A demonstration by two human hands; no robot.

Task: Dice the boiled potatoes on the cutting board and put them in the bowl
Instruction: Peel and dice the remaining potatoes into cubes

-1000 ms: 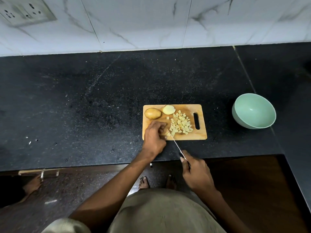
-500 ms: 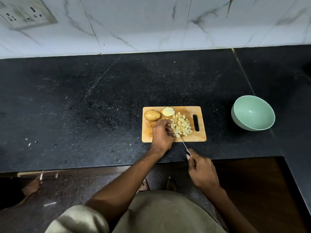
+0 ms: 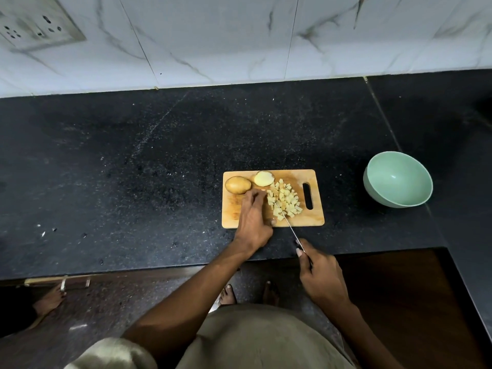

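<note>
Right hand (image 3: 320, 272) grips knife (image 3: 288, 225); left hand (image 3: 254, 217) fingers curled on cutting board (image 3: 316, 219), contents hidden. Diced potato (image 3: 285, 202) likely soft, crumbly: scoop from beneath.

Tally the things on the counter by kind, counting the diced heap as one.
Whole potato: 1
Cut potato piece: 1
Heap of dice: 1
Cutting board: 1
Knife: 1
Green bowl: 1
Total: 6
</note>
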